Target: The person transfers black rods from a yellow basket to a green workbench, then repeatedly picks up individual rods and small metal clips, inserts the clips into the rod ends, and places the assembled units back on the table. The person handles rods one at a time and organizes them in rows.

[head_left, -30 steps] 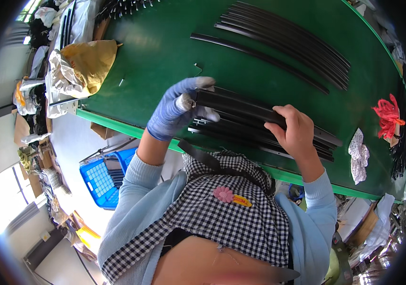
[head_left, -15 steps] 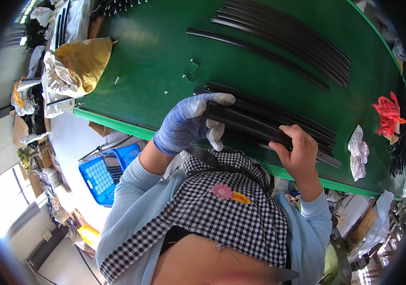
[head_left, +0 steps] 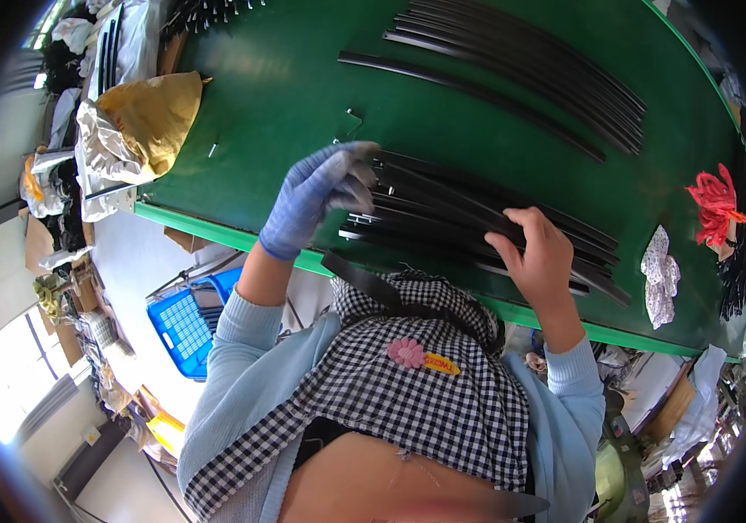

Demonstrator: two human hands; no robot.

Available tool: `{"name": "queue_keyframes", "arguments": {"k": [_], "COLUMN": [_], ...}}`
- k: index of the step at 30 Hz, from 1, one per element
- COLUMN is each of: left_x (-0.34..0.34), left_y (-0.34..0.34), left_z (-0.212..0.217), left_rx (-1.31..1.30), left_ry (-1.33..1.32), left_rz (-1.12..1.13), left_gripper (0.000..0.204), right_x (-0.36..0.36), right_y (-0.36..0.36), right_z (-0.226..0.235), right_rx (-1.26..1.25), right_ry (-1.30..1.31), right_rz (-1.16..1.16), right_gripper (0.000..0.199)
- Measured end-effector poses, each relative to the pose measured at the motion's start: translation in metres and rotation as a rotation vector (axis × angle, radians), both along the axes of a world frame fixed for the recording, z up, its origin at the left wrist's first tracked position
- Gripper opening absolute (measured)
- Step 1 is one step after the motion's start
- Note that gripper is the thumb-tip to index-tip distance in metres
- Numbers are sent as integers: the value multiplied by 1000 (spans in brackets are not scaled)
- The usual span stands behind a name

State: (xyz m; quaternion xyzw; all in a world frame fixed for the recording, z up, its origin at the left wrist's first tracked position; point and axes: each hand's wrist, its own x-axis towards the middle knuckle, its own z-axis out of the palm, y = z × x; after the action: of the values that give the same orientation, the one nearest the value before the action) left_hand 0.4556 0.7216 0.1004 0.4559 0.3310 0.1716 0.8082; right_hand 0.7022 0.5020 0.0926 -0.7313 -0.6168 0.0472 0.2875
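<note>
My right hand (head_left: pixel 537 261), bare, has its thumb and fingers closed on a long black tube (head_left: pixel 456 202) that slants over a bundle of similar black tubes (head_left: pixel 442 234) at the table's near edge. At the left ends of these tubes is my left hand (head_left: pixel 316 193), in a blue knitted glove with grey fingertips. Its fingers are loosely bent and slightly blurred, with nothing visible in them; contact with the tube end cannot be made out. Farther back on the green table (head_left: pixel 277 96) lie a single black tube (head_left: pixel 469 94) and a row of several more (head_left: pixel 521 70).
A bent wire piece (head_left: pixel 354 122) lies beyond my left hand. The yellow-brown sack (head_left: pixel 159 118) sits at the table's left corner. To the right are a speckled cloth (head_left: pixel 659 277) and a red bundle (head_left: pixel 715 205). A blue crate (head_left: pixel 179 331) stands below the left edge.
My left hand has come off the tubes toward the left, its fingers loosening. The dark pieces held between both hands have lowered and spread; my right hand still grips one, slightly farther left.
</note>
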Motion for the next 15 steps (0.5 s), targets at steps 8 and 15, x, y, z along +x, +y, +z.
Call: {"name": "queue_keyframes", "arguments": {"k": [8,15], "left_x": [7,21], "left_y": [45,52], "left_z": [-96,-110], "left_rx": [1171,1203], "left_ry": [1021,1083], "left_rz": [-106,-126], "left_gripper": [32,25], "right_x": [6,6], "right_y": [45,73], "right_z": [-73,-110], "right_rx": [-87,-200], "right_ry": [-57,-64], "right_rz": [-52,-83], "right_gripper": [36,31]}}
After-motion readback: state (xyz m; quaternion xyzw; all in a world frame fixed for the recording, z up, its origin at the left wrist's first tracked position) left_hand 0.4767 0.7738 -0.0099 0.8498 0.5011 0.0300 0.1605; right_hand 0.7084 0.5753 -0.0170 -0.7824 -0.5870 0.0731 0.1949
